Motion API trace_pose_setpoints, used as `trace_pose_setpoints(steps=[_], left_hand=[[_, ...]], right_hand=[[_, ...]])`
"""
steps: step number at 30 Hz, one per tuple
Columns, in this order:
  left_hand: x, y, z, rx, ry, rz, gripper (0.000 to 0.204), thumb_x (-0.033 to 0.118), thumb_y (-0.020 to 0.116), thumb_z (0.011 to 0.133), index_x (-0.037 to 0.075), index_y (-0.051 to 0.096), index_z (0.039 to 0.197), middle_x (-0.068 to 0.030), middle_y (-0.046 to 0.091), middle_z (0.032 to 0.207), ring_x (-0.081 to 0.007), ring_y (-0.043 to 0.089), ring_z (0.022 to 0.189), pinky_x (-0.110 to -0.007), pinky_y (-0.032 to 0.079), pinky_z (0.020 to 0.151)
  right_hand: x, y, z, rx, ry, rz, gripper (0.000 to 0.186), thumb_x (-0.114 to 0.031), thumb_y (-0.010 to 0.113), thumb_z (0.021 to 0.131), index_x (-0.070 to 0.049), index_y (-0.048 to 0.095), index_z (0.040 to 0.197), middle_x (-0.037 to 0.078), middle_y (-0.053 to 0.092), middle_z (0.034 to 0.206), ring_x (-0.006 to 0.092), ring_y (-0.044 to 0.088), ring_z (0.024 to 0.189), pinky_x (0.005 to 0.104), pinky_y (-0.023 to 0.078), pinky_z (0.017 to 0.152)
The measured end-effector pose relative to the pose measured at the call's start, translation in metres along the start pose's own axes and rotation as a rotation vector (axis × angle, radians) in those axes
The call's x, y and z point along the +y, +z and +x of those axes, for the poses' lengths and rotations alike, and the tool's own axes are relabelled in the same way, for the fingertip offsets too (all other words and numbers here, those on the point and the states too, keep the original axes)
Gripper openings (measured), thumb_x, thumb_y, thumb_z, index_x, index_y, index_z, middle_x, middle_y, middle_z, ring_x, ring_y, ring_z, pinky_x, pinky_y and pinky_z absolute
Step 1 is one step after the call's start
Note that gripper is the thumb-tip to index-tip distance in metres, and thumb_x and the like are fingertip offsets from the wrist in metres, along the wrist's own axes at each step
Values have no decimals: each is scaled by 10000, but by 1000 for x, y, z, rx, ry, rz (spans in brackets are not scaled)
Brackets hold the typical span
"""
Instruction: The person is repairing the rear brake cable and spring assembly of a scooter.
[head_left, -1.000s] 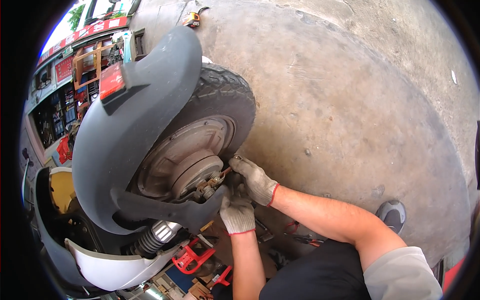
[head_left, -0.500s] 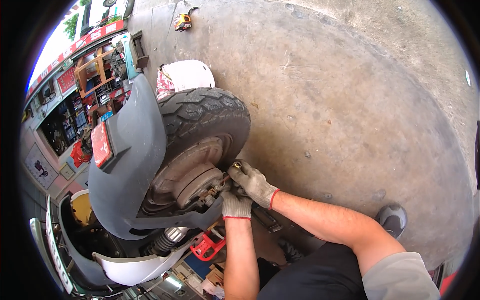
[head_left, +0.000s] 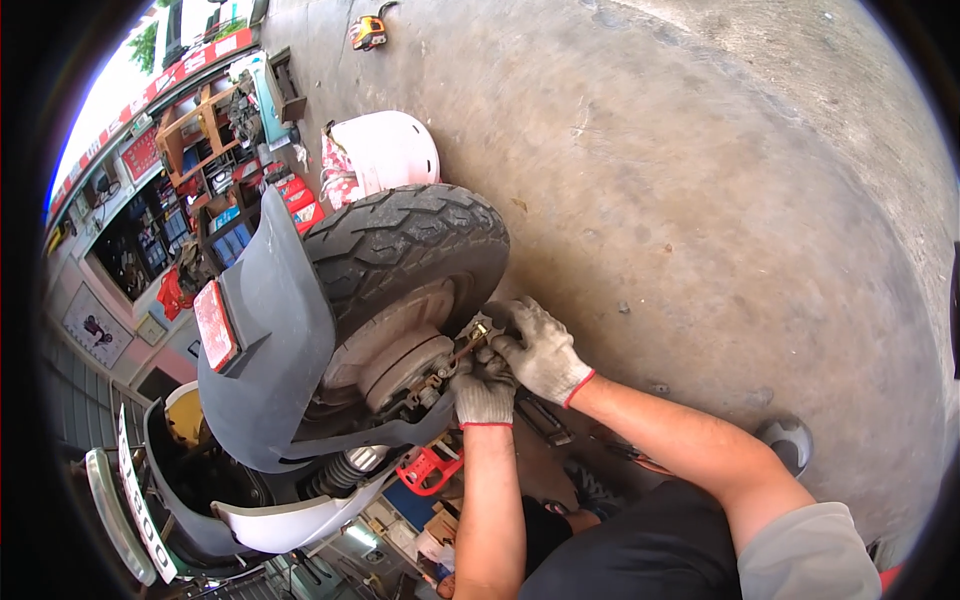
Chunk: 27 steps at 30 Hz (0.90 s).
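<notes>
Two hands are shown curled, left hand [head_left: 485, 398] and right hand [head_left: 545, 355]; what is gripped cannot be told. The rod [head_left: 462, 351] is seen at two-to-three o'clock from the hub [head_left: 400, 372]; its brass fitting [head_left: 479, 331] could be dropped if pinched loosely by gloved fingers.

Dark characters on white plate [head_left: 143, 500], pale characters on red banner [head_left: 195, 62], small lettering on red board [head_left: 140, 154]
</notes>
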<state>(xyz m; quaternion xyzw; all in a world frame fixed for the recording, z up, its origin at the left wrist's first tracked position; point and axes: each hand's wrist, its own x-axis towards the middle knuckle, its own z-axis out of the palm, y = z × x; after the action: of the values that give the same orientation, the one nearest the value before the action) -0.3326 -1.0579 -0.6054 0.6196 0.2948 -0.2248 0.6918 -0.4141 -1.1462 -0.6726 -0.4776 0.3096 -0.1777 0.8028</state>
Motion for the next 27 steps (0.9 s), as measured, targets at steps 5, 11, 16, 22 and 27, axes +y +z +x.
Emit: trace_pose_setpoints(steps=[5,11,16,22,27], left_hand=[[-5,3,-2,126,119,51,360,274,313,1036,27,572,1077,-98,641,883,-173,595,689,-260,525,556],[-12,7,0,193,216,164,336,249,308,1052,42,565,1111,-113,671,999,-175,637,722,-252,528,539],[-12,0,5,181,233,115,321,228,312,1052,22,547,1124,-136,664,1047,-216,685,791,-288,603,626],[-14,-4,12,145,269,85,315,178,315,1044,-21,534,1151,-171,672,1027,-259,700,860,-342,620,768],[-21,-8,19,205,315,66,299,181,343,1046,-11,543,1157,-186,670,1047,-260,701,875,-381,609,813]], right_hand=[[-2,-19,17,-178,1,64,294,-164,585,854,-80,644,1129,166,658,1103,351,614,1056,434,487,917],[-9,-30,32,-357,-29,73,342,-176,638,833,-81,636,1161,162,663,1128,344,617,1078,434,485,932],[-5,-26,47,-501,-104,-67,395,-227,662,869,-76,598,1229,165,646,1166,337,605,1112,424,487,945],[-6,-23,54,-513,-334,-348,402,-168,618,864,-23,545,1231,224,645,1067,381,627,993,446,507,845],[-19,-21,53,-464,-681,-678,381,-40,566,733,13,533,1108,172,648,879,317,670,814,406,539,711]])
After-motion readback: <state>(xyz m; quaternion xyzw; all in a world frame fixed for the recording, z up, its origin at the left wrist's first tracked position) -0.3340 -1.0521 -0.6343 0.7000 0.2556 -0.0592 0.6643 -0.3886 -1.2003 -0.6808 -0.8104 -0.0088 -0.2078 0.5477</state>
